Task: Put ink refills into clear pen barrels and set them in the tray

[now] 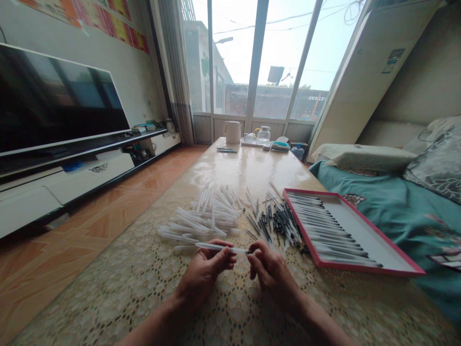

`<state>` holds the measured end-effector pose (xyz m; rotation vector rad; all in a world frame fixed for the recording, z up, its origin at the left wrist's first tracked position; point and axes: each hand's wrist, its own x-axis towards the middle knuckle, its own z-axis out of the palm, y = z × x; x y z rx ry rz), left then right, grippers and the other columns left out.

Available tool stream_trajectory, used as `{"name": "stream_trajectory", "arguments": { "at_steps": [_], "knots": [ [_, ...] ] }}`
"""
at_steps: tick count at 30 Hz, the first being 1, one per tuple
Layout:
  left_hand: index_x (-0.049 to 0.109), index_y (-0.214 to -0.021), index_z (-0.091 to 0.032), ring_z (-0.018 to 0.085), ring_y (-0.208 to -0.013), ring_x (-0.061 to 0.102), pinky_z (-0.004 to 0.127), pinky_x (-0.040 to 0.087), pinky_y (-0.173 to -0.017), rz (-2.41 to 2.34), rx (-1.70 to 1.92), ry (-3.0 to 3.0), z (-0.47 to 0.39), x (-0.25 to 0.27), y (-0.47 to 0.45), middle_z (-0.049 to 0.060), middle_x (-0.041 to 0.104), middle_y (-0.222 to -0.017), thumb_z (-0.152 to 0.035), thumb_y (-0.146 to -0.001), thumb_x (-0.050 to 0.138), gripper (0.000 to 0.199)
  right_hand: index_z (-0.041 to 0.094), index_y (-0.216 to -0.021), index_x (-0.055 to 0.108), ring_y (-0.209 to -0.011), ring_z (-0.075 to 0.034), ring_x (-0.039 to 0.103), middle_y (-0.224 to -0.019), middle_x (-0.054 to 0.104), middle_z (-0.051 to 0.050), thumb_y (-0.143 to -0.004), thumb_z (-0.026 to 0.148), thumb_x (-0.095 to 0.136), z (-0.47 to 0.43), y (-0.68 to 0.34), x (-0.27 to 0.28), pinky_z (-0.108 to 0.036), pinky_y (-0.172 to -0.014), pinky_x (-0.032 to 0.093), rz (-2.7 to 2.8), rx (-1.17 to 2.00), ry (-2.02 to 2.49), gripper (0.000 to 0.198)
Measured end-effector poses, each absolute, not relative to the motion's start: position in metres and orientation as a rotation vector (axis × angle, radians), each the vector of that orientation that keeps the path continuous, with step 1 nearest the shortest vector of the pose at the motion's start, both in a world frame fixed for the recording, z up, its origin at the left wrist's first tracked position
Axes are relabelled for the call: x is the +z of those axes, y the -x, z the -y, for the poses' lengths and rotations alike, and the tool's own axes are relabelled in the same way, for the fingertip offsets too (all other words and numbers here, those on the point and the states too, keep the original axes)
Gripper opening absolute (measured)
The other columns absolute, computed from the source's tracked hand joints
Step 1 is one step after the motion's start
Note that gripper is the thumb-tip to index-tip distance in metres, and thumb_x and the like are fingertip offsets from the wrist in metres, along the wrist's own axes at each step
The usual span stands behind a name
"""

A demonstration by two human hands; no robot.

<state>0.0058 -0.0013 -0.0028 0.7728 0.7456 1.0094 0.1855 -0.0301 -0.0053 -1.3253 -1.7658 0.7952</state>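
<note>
A white translucent pen (239,250) lies level between my hands, above the table's near half. My left hand (211,263) pinches its barrel between thumb and fingers. At the dark right end, my right hand (265,262) is closed with thumb and forefinger on the tip; the small dark part there is mostly covered. Just beyond my left hand is a loose heap of white pen barrels (201,216). Past my right hand lies a pile of black pen parts (275,221). Farther right, a pink-rimmed tray (382,230) holds a row of pens with dark ends (327,226).
A lace-patterned cover lies on the long table (144,298). At its far end stand a pitcher (232,132), a glass jug (264,134) and a tissue pack (280,144). A sofa with a teal cover (345,180) borders the right side; a TV cabinet (90,175) is left.
</note>
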Motion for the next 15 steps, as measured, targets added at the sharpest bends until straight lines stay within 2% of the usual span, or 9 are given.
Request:
{"name": "stream_trajectory", "arguments": {
  "at_steps": [5, 11, 15],
  "knots": [
    [0.068, -0.079, -0.013, 0.013, -0.062, 0.064, 0.022, 0.048, -0.061, -0.735, 0.992, -0.805, 0.0023, -0.0004, -0.0062, 0.005, 0.07, -0.066, -0.026, -0.067, 0.076, 0.019, 0.021, -0.067, 0.047, -0.047, -0.012, 0.055, -0.05, 0.059, 0.001, -0.093, 0.048, 0.027, 0.0299, -0.1853, -0.0063, -0.021, -0.05, 0.038, 1.796, 0.784, 1.315, 0.042],
    [0.069, -0.079, -0.015, 0.013, -0.063, 0.064, 0.022, 0.048, -0.061, -0.737, 1.009, -0.779, 0.0022, -0.0021, -0.0056, 0.005, 0.071, -0.069, -0.025, -0.065, 0.077, 0.019, 0.021, -0.087, 0.049, -0.047, -0.013, 0.055, -0.054, 0.061, 0.003, -0.092, 0.049, 0.034, 0.0296, -0.1858, -0.0073, -0.022, -0.051, 0.038, 1.784, 0.765, 1.313, 0.032],
    [0.069, -0.08, -0.014, 0.013, -0.064, 0.065, 0.022, 0.048, -0.061, -0.739, 0.982, -0.808, 0.0018, -0.0037, -0.0054, 0.005, 0.071, -0.068, -0.026, -0.066, 0.076, 0.02, 0.021, -0.067, 0.047, -0.048, -0.012, 0.055, -0.052, 0.059, 0.001, -0.094, 0.046, 0.027, 0.0291, -0.1864, -0.0079, -0.022, -0.052, 0.037, 1.836, 0.729, 1.323, 0.042]
  ]
}}
